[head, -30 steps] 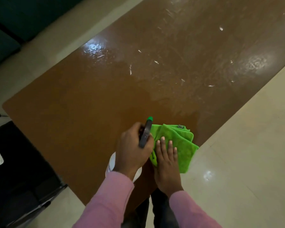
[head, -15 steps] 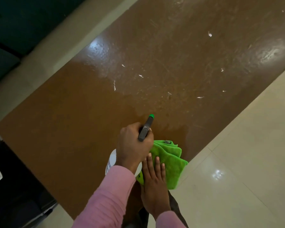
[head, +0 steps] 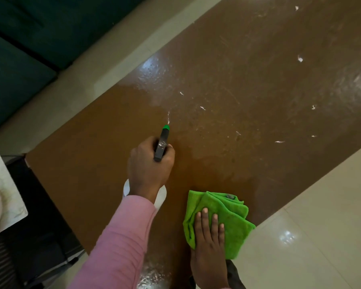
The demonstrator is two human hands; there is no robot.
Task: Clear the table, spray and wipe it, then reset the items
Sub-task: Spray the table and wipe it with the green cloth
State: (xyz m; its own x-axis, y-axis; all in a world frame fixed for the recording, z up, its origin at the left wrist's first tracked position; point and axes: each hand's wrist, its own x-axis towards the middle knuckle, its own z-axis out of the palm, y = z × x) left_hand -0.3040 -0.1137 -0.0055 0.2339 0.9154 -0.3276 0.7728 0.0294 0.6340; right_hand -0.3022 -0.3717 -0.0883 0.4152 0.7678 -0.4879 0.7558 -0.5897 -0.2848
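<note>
A brown table (head: 248, 76) fills the middle of the view, bare except for small white scraps and a wet sheen over its far part. My left hand (head: 149, 165) grips a white spray bottle (head: 162, 142) with a dark trigger head and green nozzle that aims at the tabletop. Most of the bottle's body is hidden under the hand. My right hand (head: 208, 245) lies flat, fingers apart, on a folded green cloth (head: 223, 213) at the table's near right edge.
Pale tiled floor (head: 321, 226) lies to the right of the table. A dark green sofa (head: 29, 49) stands beyond the far left edge. A black stand with a pale tray (head: 4, 190) holding a bowl sits at the left.
The left hand with the bottle has moved farther over the table. The right hand has slid the cloth to the right, apart from the left hand.
</note>
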